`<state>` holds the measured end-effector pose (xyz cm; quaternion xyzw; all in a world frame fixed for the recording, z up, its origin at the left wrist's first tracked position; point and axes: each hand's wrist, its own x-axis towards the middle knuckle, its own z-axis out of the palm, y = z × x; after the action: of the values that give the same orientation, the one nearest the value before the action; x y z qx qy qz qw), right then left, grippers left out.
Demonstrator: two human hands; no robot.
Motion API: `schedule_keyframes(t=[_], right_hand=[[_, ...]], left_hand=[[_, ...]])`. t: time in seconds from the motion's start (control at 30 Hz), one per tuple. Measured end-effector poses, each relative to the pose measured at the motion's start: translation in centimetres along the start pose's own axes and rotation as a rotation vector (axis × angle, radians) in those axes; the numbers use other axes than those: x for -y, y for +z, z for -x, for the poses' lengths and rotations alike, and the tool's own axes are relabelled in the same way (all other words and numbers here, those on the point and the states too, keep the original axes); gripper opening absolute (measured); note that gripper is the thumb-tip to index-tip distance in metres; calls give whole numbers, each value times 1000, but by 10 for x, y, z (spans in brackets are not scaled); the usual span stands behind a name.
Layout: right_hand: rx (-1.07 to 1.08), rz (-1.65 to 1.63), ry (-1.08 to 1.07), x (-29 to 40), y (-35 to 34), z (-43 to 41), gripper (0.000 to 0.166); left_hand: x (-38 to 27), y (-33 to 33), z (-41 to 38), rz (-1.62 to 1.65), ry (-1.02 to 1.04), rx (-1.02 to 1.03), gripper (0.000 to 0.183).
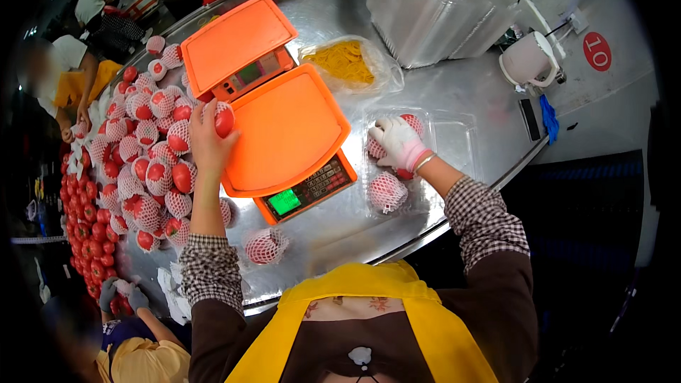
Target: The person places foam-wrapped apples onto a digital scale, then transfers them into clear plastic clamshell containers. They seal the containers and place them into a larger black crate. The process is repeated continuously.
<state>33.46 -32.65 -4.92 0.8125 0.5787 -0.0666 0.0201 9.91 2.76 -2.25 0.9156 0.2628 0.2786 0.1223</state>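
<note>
My bare left hand (208,135) is closed around a red tomato in a white foam net (224,121), at the left edge of the orange pan of a digital scale (290,133). Nothing lies on that pan, and the scale's display glows green. My right hand (398,143), in a white glove with a pink cuff, rests on netted tomatoes in a clear plastic tray (455,133); whether it grips one I cannot tell. Another netted tomato (388,192) lies in the tray's near part. One more netted tomato (266,246) sits on the metal table near its front edge.
A big pile of netted tomatoes (151,154) lies left, with bare tomatoes (90,239) beyond. A second orange scale (239,45), a bag of yellow rubber bands (343,62), stacked clear containers (431,10), a phone (529,119) and a white jug (528,59) stand around. Co-workers handle tomatoes at left.
</note>
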Motion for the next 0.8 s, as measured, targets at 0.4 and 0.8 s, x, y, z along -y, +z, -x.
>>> schedule_keyframes(t=[0.4, 0.8], right_hand=[[-106, -144, 661, 12, -10, -39, 52], [-107, -393, 293, 58, -2, 103, 65]], left_hand=[[-73, -8, 6, 1192, -458, -91, 54], [-191, 32, 108, 1700, -720, 756, 64]])
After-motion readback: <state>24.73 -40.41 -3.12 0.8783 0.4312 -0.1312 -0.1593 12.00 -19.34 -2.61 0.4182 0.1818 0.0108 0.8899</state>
